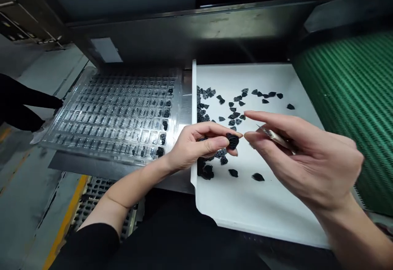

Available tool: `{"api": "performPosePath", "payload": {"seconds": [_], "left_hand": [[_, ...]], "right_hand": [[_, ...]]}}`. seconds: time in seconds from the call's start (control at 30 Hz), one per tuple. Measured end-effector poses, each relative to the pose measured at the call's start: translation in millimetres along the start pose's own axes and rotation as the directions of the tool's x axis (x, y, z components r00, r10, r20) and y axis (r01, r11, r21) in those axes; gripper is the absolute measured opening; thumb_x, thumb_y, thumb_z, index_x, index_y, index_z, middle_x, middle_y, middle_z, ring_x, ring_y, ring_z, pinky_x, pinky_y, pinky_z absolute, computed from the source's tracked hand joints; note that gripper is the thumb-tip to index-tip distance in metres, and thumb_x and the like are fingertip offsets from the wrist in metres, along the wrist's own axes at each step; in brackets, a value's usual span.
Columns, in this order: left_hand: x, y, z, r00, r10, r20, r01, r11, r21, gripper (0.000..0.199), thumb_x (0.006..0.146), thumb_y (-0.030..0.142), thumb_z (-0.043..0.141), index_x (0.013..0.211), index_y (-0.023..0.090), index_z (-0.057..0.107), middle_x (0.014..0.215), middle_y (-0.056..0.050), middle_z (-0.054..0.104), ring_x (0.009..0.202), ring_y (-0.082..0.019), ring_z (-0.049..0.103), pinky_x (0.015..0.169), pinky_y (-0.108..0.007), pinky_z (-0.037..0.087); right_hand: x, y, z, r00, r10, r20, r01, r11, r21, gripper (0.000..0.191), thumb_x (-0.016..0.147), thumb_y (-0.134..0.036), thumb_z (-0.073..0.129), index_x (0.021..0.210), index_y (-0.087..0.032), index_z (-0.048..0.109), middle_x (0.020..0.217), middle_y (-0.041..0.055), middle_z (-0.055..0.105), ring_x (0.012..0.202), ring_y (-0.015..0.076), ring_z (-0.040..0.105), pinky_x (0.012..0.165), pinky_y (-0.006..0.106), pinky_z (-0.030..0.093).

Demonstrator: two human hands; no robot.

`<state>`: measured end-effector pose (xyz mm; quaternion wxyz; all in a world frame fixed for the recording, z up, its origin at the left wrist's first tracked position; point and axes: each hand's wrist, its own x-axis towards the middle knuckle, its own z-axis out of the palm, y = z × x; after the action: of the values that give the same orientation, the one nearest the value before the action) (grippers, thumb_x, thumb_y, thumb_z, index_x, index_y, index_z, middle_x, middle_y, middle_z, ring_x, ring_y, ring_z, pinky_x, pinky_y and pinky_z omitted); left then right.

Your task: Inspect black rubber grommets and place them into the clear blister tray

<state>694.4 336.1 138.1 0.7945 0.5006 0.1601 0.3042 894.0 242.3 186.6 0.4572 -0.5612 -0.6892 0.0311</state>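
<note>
My left hand (204,143) pinches a small black molded part (232,141) between thumb and fingers, above the white tray (239,208). Its face shows curved openings. Close by on the right, my right hand (303,155) has a slim, pale-handled craft knife (276,137) tucked in its grip, with the thin pointed tip showing. The thumb and forefinger of that hand reach toward the black part, slightly apart from each other. Below and behind both hands, several loose black parts (258,177) lie scattered in the tray, heaped thickest along its left wall.
Left of the white tray lies a clear plastic blister tray (107,114), with black parts in its right-hand pockets. A green ribbed conveyor belt (359,106) runs at the right. Behind stands a metal machine panel (239,28). Another person's dark-clothed legs (24,102) appear at the far left.
</note>
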Motion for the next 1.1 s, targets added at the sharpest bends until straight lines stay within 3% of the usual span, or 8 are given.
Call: {"api": "performPosePath", "payload": {"seconds": [0.13, 0.23, 0.33, 0.43, 0.57, 0.8, 1.1], "left_hand": [[1, 3, 1.1, 1.0, 0.007, -0.014, -0.008, 1.0, -0.031, 0.034, 0.092, 0.043, 0.088, 0.115, 0.017, 0.084, 0.085, -0.011, 0.079, 0.054, -0.008, 0.048, 0.048, -0.024, 0.031], [-2, 3, 3.7, 0.999, 0.012, -0.032, -0.013, 1.0, -0.027, 0.032, 0.093, 0.042, 0.087, 0.114, 0.017, 0.084, 0.085, -0.011, 0.079, 0.049, -0.006, 0.042, 0.046, -0.024, 0.027], [-4, 3, 4.8, 0.995, 0.044, -0.085, -0.045, 0.999, -0.009, 0.028, 0.095, 0.039, 0.086, 0.114, 0.019, 0.085, 0.084, -0.01, 0.078, 0.047, -0.005, 0.036, 0.045, -0.023, 0.024], [-3, 2, 4.9, 0.994, 0.074, -0.083, -0.075, 0.997, -0.008, 0.021, 0.097, 0.034, 0.083, 0.114, 0.022, 0.086, 0.085, -0.009, 0.078, 0.048, -0.003, 0.033, 0.046, -0.021, 0.021], [-2, 1, 7.0, 0.993, 0.093, -0.065, -0.093, 0.996, 0.012, 0.019, 0.099, 0.031, 0.082, 0.116, 0.025, 0.087, 0.087, -0.009, 0.078, 0.049, -0.003, 0.034, 0.046, -0.02, 0.021], [-3, -2, 6.8, 0.989, 0.127, -0.077, -0.121, 0.989, 0.08, 0.018, 0.099, 0.028, 0.083, 0.116, 0.027, 0.087, 0.085, -0.007, 0.077, 0.054, -0.005, 0.049, 0.049, -0.019, 0.035], [-8, -8, 5.0, 0.961, 0.246, -0.127, -0.201, 0.935, 0.291, 0.024, 0.092, 0.025, 0.088, 0.116, 0.027, 0.088, 0.107, -0.008, 0.083, 0.077, -0.015, 0.071, 0.064, -0.022, 0.056]], "right_hand": [[0, 3, 4, 0.998, -0.023, 0.06, 0.02, 0.999, 0.044, 0.035, 0.102, -0.024, 0.08, 0.136, -0.027, 0.076, 0.086, 0.0006, 0.073, 0.056, 0.0119, 0.053, 0.054, 0.031, 0.045], [1, 4, 5, 0.998, 0.031, -0.051, -0.032, 0.999, -0.018, 0.03, 0.101, -0.022, 0.079, 0.13, -0.025, 0.079, 0.088, 0.0023, 0.074, 0.06, 0.0129, 0.056, 0.056, 0.032, 0.044], [1, 3, 4, 0.989, 0.092, -0.119, -0.088, 0.995, 0.043, 0.017, 0.101, -0.023, 0.078, 0.118, -0.021, 0.081, 0.089, 0.0029, 0.074, 0.064, 0.0131, 0.058, 0.057, 0.031, 0.044], [3, 0, 3, 0.991, 0.124, -0.051, -0.115, 0.982, 0.147, 0.007, 0.103, -0.02, 0.074, 0.103, -0.017, 0.08, 0.082, 0.0007, 0.071, 0.059, 0.0102, 0.05, 0.054, 0.029, 0.039], [5, -4, 2, 0.983, 0.17, 0.07, -0.182, 0.951, 0.25, 0.007, 0.1, -0.015, 0.074, 0.094, -0.015, 0.077, 0.078, -0.0014, 0.068, 0.06, 0.0081, 0.046, 0.053, 0.027, 0.036], [4, -4, 1, 0.969, 0.19, 0.157, -0.233, 0.914, 0.332, 0.01, 0.097, -0.014, 0.078, 0.088, -0.016, 0.08, 0.084, -0.0015, 0.072, 0.063, 0.0069, 0.054, 0.052, 0.025, 0.037], [4, -8, 1, 0.946, 0.266, 0.184, -0.316, 0.878, 0.359, 0.012, 0.092, -0.009, 0.072, 0.08, -0.012, 0.074, 0.078, 0.0004, 0.068, 0.063, 0.0079, 0.051, 0.054, 0.023, 0.038]]}}
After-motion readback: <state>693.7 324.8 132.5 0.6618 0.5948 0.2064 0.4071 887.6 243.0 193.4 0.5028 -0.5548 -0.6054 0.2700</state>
